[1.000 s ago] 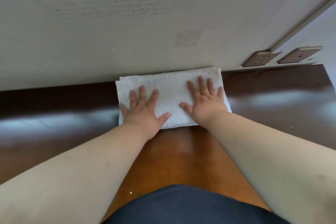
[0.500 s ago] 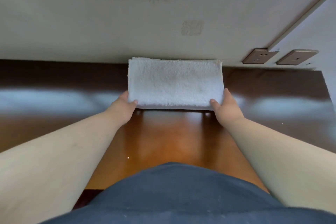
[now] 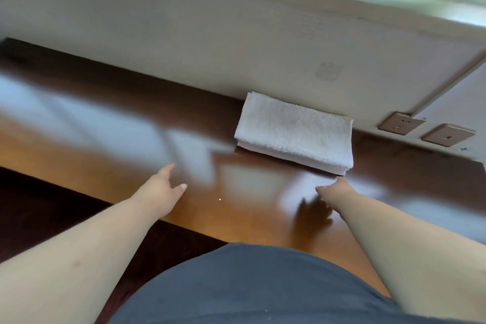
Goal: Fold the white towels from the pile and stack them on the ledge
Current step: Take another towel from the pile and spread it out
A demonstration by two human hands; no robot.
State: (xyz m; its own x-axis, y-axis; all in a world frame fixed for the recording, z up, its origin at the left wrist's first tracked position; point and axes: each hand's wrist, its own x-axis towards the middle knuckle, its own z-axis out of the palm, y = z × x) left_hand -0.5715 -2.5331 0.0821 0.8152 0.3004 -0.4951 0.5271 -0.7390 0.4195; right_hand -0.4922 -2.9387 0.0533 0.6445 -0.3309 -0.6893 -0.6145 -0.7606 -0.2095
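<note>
A folded white towel lies flat on the glossy brown wooden ledge, its far edge against the pale wall. My left hand hovers over the ledge to the towel's lower left, fingers relaxed and holding nothing. My right hand is just in front of the towel's near right corner, apart from it and holding nothing; its fingers are blurred. The pile of towels is out of view.
Two brown wall sockets sit on the wall to the right of the towel. The ledge's near edge runs diagonally, with dark floor below it at the left. My dark blue shirt fills the bottom.
Both hands have let go of the towel's near corners and drawn back toward me. The towel stays against the wall. My view has swung left.
</note>
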